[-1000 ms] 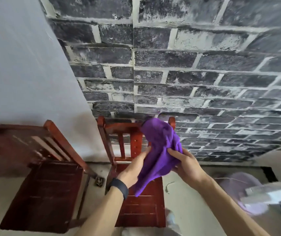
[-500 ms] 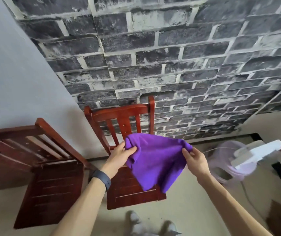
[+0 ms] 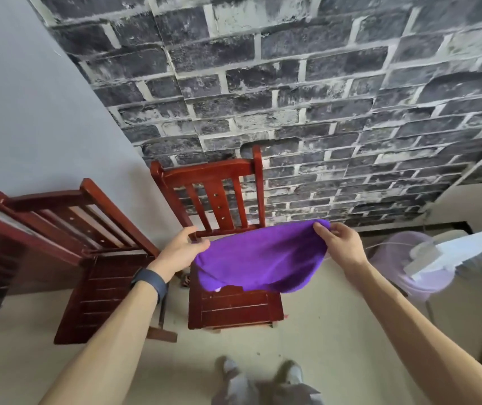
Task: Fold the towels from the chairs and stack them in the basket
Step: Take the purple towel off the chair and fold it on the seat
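While you stand facing the red wooden slat-back chair (image 3: 228, 217), your left hand (image 3: 182, 252) and right hand (image 3: 339, 247) each pinch a top corner of the purple terry towel (image 3: 260, 261). It hangs spread between them over the seat. A translucent lilac plastic basket (image 3: 409, 258) sits blurred at right.
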Demonstrator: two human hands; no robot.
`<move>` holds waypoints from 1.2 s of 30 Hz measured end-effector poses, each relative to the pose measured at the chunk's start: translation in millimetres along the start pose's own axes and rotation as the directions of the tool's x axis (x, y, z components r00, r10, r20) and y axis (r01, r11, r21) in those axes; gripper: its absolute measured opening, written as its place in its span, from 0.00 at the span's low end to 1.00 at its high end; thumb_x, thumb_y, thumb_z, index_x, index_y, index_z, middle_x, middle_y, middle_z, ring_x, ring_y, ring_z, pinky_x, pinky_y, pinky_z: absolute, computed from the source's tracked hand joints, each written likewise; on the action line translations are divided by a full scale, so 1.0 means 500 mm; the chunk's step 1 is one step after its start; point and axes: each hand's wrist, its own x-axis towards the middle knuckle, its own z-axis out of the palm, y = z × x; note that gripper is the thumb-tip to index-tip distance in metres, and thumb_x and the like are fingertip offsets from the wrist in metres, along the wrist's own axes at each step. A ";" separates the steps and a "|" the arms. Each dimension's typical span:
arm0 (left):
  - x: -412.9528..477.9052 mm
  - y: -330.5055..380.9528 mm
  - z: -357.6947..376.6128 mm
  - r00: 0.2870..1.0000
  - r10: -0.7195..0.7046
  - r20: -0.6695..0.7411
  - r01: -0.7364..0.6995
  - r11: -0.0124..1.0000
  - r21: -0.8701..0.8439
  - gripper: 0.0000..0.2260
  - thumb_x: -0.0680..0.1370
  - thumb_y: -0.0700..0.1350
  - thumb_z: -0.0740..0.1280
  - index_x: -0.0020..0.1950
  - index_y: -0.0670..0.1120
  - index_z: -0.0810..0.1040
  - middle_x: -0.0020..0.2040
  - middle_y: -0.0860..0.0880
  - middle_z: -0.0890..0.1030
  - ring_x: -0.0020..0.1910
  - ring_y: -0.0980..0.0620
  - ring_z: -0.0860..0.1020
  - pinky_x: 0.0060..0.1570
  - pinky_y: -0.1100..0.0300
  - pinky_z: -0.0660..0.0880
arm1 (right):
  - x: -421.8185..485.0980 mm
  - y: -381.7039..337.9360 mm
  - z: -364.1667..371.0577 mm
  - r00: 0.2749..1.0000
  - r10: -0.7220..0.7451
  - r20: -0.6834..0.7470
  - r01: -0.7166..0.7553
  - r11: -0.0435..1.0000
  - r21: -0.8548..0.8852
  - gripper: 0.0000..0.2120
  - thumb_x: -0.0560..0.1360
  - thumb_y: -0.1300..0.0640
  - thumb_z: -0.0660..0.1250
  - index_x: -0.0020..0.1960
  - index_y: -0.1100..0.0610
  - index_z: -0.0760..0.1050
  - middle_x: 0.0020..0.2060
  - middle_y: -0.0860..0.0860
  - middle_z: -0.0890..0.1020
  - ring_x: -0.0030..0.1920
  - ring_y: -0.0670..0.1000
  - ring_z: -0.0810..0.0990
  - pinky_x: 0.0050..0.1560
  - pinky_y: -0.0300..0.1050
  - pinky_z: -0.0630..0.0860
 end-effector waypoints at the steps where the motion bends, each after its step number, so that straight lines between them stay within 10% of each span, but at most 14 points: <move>1: 0.001 -0.007 -0.004 0.998 0.033 -0.062 -0.034 0.999 -0.008 0.20 0.80 0.51 0.67 0.71 0.50 0.71 0.63 0.45 0.77 0.60 0.46 0.77 0.60 0.53 0.74 | -0.002 -0.002 -0.009 0.999 0.023 0.030 -0.025 0.996 0.081 0.15 0.72 0.46 0.75 0.41 0.57 0.79 0.36 0.53 0.82 0.38 0.53 0.79 0.49 0.57 0.79; 4: -0.018 -0.006 -0.019 0.997 -0.060 -0.049 0.042 0.950 -0.309 0.12 0.80 0.52 0.67 0.63 0.51 0.78 0.62 0.46 0.79 0.59 0.46 0.79 0.53 0.51 0.79 | -0.005 -0.005 -0.031 0.965 0.117 0.233 -0.200 0.906 0.372 0.13 0.68 0.46 0.76 0.43 0.51 0.76 0.35 0.48 0.76 0.37 0.50 0.73 0.42 0.50 0.70; 8: -0.051 0.015 -0.048 0.945 0.024 0.326 0.177 0.799 -0.574 0.20 0.75 0.40 0.72 0.67 0.47 0.77 0.62 0.42 0.80 0.60 0.42 0.81 0.52 0.51 0.79 | -0.005 -0.008 -0.038 0.891 0.194 0.410 -0.414 0.718 0.559 0.12 0.74 0.48 0.71 0.52 0.54 0.78 0.37 0.49 0.78 0.38 0.50 0.76 0.44 0.45 0.71; 14: -0.049 0.004 -0.048 0.946 0.000 0.323 -0.071 0.975 0.209 0.14 0.76 0.39 0.72 0.58 0.54 0.82 0.64 0.49 0.78 0.63 0.49 0.77 0.66 0.54 0.74 | 0.000 0.006 -0.038 0.897 0.250 0.366 -0.431 0.683 0.590 0.02 0.76 0.57 0.67 0.47 0.51 0.77 0.36 0.49 0.78 0.36 0.48 0.75 0.43 0.42 0.69; 18: -0.056 0.000 -0.059 0.971 -0.060 0.230 0.038 0.994 0.098 0.07 0.79 0.51 0.69 0.56 0.55 0.81 0.58 0.52 0.80 0.58 0.49 0.78 0.56 0.53 0.76 | -0.005 0.012 -0.027 0.962 0.236 0.140 -0.274 0.809 0.519 0.08 0.76 0.62 0.69 0.44 0.50 0.75 0.38 0.48 0.77 0.33 0.47 0.73 0.35 0.41 0.67; 24: -0.060 0.004 -0.095 0.971 0.012 0.240 0.067 0.946 -0.318 0.14 0.76 0.42 0.74 0.61 0.50 0.80 0.59 0.43 0.82 0.58 0.47 0.81 0.57 0.56 0.76 | -0.006 -0.014 -0.027 0.999 0.015 -0.032 -0.008 0.976 0.219 0.14 0.74 0.68 0.70 0.57 0.56 0.81 0.36 0.50 0.79 0.31 0.46 0.74 0.29 0.31 0.71; 30: -0.022 -0.021 -0.090 0.976 0.202 0.076 -0.215 0.884 0.415 0.15 0.76 0.39 0.72 0.63 0.46 0.81 0.61 0.47 0.80 0.61 0.48 0.77 0.57 0.60 0.72 | 0.004 -0.023 -0.003 0.955 -0.294 0.046 0.284 0.851 -0.443 0.15 0.74 0.63 0.68 0.60 0.54 0.81 0.48 0.54 0.84 0.50 0.56 0.81 0.57 0.45 0.73; 36: -0.013 -0.117 -0.073 0.918 0.370 -0.143 -0.200 0.743 0.638 0.09 0.81 0.49 0.65 0.57 0.51 0.82 0.51 0.45 0.85 0.53 0.41 0.81 0.48 0.52 0.77 | -0.012 0.031 0.041 0.875 -0.468 0.123 0.440 0.664 -0.604 0.11 0.75 0.62 0.69 0.56 0.55 0.82 0.49 0.55 0.85 0.49 0.61 0.82 0.49 0.50 0.76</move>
